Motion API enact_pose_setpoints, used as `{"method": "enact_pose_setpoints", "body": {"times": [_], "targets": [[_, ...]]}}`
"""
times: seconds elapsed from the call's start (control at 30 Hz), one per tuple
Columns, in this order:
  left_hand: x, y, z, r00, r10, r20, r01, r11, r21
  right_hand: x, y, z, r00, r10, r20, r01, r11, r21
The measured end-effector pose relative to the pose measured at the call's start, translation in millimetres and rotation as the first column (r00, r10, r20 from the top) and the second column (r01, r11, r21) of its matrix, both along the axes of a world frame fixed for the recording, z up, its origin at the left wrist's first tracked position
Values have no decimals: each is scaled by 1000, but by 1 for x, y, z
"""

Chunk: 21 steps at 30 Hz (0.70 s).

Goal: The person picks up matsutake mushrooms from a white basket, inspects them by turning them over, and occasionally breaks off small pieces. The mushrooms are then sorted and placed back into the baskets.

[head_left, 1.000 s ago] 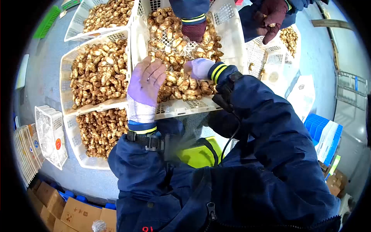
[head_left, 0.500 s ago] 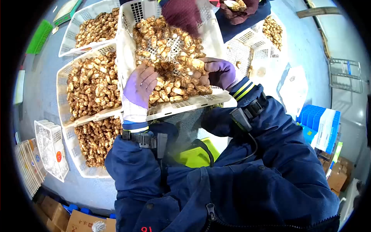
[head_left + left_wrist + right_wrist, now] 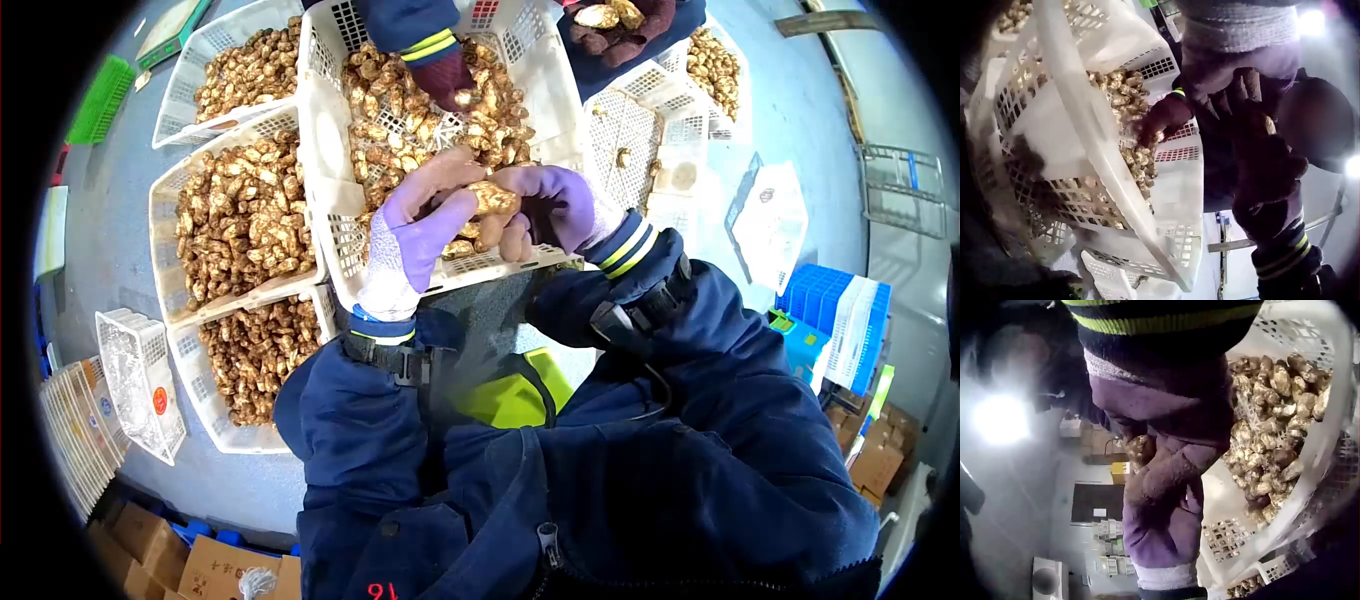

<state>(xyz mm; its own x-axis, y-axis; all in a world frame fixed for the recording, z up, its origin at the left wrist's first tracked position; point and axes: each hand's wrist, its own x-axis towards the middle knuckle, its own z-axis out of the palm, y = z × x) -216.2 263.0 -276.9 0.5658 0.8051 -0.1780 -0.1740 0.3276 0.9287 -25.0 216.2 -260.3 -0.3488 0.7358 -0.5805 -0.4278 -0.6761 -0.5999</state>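
Both purple-gloved hands meet above the near part of a white crate (image 3: 330, 225) of brown-and-cream knobbly tubers (image 3: 400, 95). A tuber (image 3: 494, 198) lies between them. The left hand (image 3: 425, 215) has its fingers curled at the tuber's left end, and the right hand (image 3: 560, 205) grips it from the right. In the left wrist view, the tuber (image 3: 1269, 125) is mostly covered by the left hand (image 3: 1241, 69) and the right hand (image 3: 1266, 181). The right wrist view shows one end of the tuber (image 3: 1141, 450) beside the right hand (image 3: 1160, 394), with the left hand (image 3: 1163, 519) touching it.
Another person's dark-gloved hand (image 3: 440, 80) reaches into the crate; their other hand (image 3: 625, 35) holds tubers. More filled crates (image 3: 165, 230) stand at the left. A crate with few tubers (image 3: 620, 150) is at the right. A yellow-green object (image 3: 500, 400) lies below the arms.
My left hand has moved right from the crate's left side to meet the right hand at a tuber. The other person's hand has gone back down into the tubers.
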Motion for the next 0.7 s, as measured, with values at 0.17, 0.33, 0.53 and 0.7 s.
{"method": "enact_pose_setpoints", "body": {"times": [0.17,0.33,0.53,0.7], "targets": [[8,-8,-11,978,102,-182,-46,956,290,-2,4,-10,997,83,4,-83,992,94],[7,-7,-6,942,95,-322,60,896,440,-3,-1,-7,998,60,20,-62,992,113],[14,-10,-9,958,197,-208,-67,860,506,-1,-1,-9,982,10,190,-50,977,207],[6,-5,-11,967,61,-249,-10,980,201,3,7,-1,966,22,256,-101,949,298]]}}
